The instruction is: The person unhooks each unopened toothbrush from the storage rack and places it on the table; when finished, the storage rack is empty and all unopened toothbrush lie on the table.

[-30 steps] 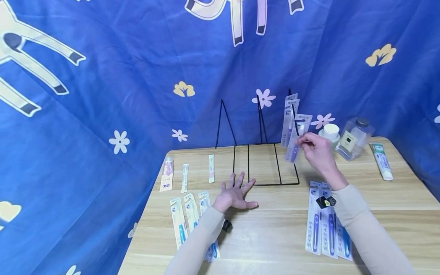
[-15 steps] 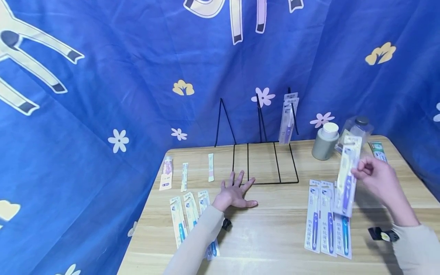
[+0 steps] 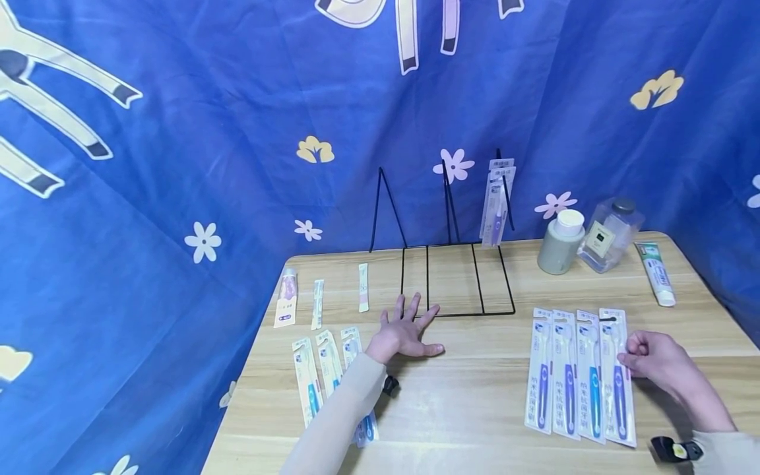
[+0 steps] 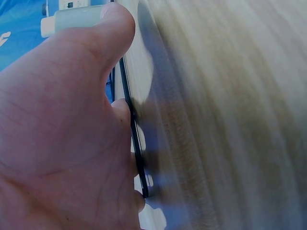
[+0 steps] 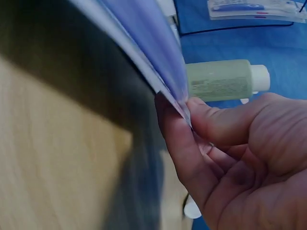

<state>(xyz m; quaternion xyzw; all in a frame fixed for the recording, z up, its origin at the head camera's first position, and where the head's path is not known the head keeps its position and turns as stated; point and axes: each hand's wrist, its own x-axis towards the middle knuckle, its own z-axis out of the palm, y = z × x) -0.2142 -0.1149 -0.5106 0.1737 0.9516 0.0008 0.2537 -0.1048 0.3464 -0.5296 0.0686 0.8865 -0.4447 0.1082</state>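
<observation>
My right hand (image 3: 659, 363) pinches the edge of a purple packaged toothbrush (image 3: 619, 389) between thumb and forefinger. It is the rightmost of a row, beside a blue packaged toothbrush (image 3: 594, 389) and two purple ones. In the right wrist view the pack (image 5: 144, 43) is tilted, its edge between the fingertips. My left hand (image 3: 405, 335) has its fingers spread at the front bar of a black wire rack (image 3: 457, 315); the left wrist view shows the bar (image 4: 132, 112) behind the fingers. Packaged toothbrushes (image 3: 495, 208) hang on the rack's right hook.
At the back right stand a grey-green bottle (image 3: 557, 251), a clear bottle (image 3: 608, 237) and a toothpaste tube (image 3: 656, 276). Blue packaged toothbrushes (image 3: 309, 382) lie by the left forearm. Behind them are a purple tube (image 3: 287, 300) and two slim sachets (image 3: 363, 288).
My right hand has taken a purple packaged toothbrush off the rack's right hook and brought it right and down to the end of the row. The left hand stays put.
</observation>
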